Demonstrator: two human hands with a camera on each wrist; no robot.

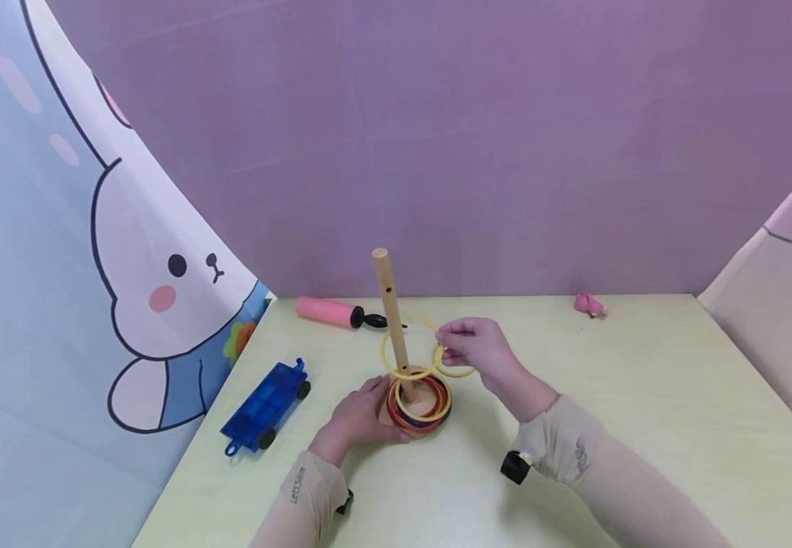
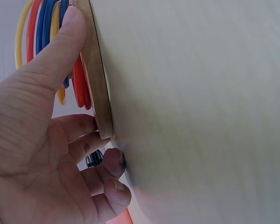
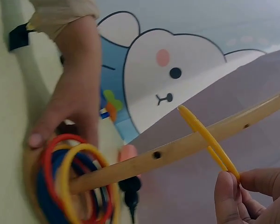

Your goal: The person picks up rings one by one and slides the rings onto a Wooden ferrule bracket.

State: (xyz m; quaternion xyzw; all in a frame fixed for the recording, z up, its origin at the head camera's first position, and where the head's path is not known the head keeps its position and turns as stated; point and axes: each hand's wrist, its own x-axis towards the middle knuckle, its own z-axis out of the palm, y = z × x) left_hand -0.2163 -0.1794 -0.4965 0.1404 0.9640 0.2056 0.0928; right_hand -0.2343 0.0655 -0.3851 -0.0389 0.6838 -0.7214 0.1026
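- Leftmost, the left hand (image 1: 357, 415) rests on the counter (image 1: 642, 426), fingers (image 2: 60, 46) clasping the wooden base (image 2: 100, 84), apparently to steady the peg (image 1: 391, 312).
- Rightward, the right hand (image 1: 478, 350) hovers raised beside the peg, fingers (image 3: 228, 196) pinching yellow rings (image 3: 207, 137), one apparently encircling it above the stacked rings (image 1: 419, 403).

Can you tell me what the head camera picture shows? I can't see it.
A right hand pinches yellow rings beside a wooden peg, while the left hand holds its base, stacked with colourful rings.
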